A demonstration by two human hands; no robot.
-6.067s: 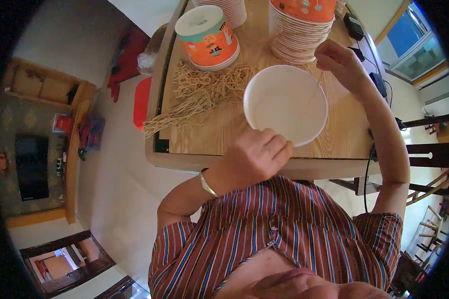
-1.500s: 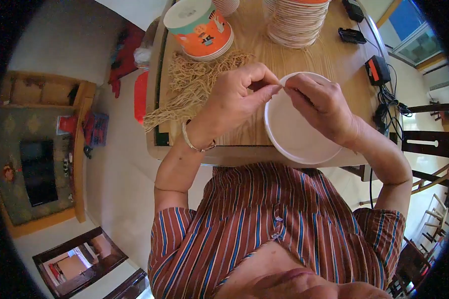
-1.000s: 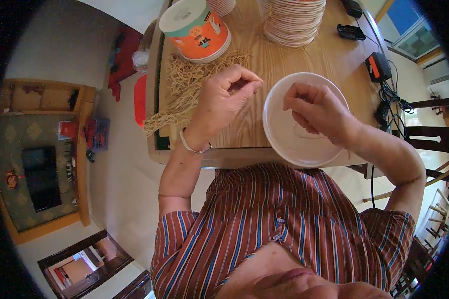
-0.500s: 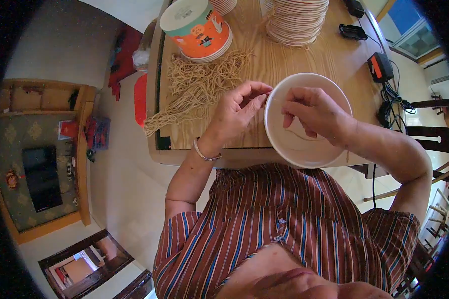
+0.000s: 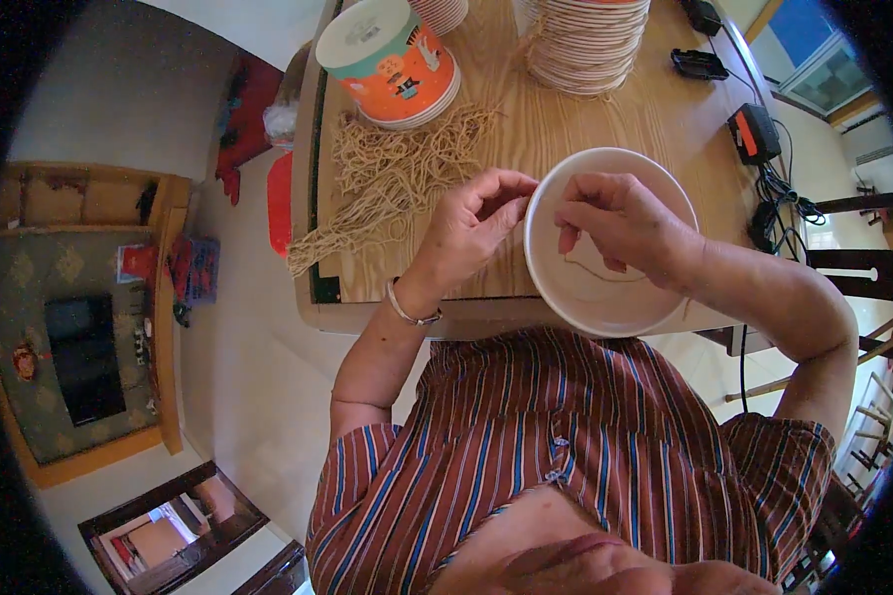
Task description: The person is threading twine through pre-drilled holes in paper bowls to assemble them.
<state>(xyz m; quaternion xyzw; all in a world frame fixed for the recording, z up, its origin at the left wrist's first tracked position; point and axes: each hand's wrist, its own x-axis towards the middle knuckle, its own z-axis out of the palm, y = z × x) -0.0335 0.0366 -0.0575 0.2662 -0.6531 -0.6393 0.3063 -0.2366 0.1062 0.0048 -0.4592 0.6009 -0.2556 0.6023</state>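
White bowl (image 5: 605,309) w/ string (image 5: 602,275), LH (image 5: 471,223) @ rim (image 5: 610,152), RH (image 5: 633,226) over it

hands (image 5: 471,228) (image 5: 640,228): 2 | open tub (image 5: 605,309): 1 | cord heap (image 5: 407,159): 1 | tub stacks (image 5: 392,79) (image 5: 442,12) (image 5: 587,45): at least 3 | television (image 5: 86,357): 1

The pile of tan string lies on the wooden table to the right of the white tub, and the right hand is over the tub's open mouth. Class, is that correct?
Not quite: the head view shows the pile of tan string to the left of the white tub. It does lie on the wooden table, and the right hand is over the tub's open mouth.
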